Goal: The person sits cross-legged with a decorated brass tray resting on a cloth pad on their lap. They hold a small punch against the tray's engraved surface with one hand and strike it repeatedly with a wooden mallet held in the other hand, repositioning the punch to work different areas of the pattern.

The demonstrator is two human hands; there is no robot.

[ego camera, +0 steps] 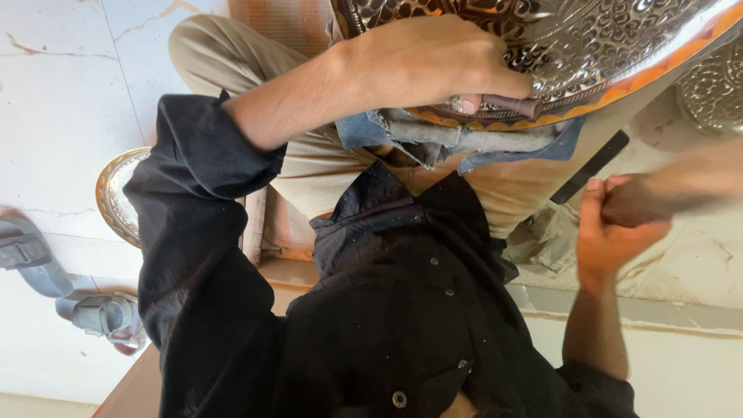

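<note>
A large round embossed metal plate (588, 39) with an orange-gold rim rests on my lap over a folded blue denim cloth (464, 143). My left hand (426, 62), in a rolled black sleeve, lies on the plate's near edge. It pinches a short dark punch (507, 104) against the rim. My right hand (611, 232) is lower right, off the plate, gripping a brown wooden handle (665, 193) that is blurred by motion. The handle's head is not visible.
A second gold-rimmed plate (114, 197) lies on the marble floor at left, partly behind my sleeve. Grey sandals (101, 317) sit at lower left. Another embossed piece (712, 93) is at the top right, and a flat black bar (592, 166) lies near my right knee.
</note>
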